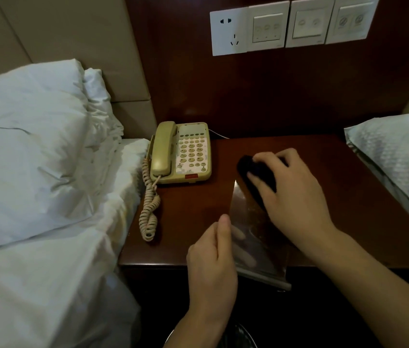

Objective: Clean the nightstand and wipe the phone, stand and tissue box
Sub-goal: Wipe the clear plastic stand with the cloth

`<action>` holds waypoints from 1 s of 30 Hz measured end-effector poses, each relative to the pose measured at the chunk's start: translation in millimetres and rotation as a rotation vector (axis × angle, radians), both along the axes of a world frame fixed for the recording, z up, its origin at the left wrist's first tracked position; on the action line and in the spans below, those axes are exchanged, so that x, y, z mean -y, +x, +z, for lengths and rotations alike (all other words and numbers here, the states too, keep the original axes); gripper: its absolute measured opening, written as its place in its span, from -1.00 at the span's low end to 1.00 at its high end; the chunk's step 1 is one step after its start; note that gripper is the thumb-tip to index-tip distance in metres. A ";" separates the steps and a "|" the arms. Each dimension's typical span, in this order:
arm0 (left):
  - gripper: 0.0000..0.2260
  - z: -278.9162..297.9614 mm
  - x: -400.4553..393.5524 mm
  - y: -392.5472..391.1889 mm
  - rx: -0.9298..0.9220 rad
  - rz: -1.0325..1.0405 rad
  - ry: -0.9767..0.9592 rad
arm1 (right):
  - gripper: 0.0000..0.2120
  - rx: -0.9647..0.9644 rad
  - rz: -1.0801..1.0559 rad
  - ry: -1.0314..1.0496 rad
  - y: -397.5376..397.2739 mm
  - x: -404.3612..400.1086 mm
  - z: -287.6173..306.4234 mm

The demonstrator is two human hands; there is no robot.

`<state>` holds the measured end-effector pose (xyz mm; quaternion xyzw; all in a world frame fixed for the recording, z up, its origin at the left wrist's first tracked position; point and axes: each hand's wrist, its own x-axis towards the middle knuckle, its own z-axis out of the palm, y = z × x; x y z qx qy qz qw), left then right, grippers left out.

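A beige corded phone (182,153) sits at the back left of the dark wooden nightstand (190,209), its coiled cord (150,209) trailing toward the front. My left hand (213,257) grips the left edge of a clear acrylic stand (256,227) tilted over the front edge of the nightstand. My right hand (291,189) presses a dark cloth (253,177) against the stand's upper part, fingers curled over the cloth. No tissue box is in view.
A bed with white pillows (30,136) and sheets lies close on the left. Another pillow (399,162) overlaps the nightstand's right side. A socket and switch panels (288,28) are on the wooden wall panel behind.
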<state>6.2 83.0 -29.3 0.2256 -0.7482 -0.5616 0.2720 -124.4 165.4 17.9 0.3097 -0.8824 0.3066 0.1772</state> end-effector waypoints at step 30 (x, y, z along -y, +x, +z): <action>-0.64 17.2 15.2 5.9 -0.112 0.036 0.104 | -0.71 0.226 0.069 -0.308 9.4 -26.1 9.9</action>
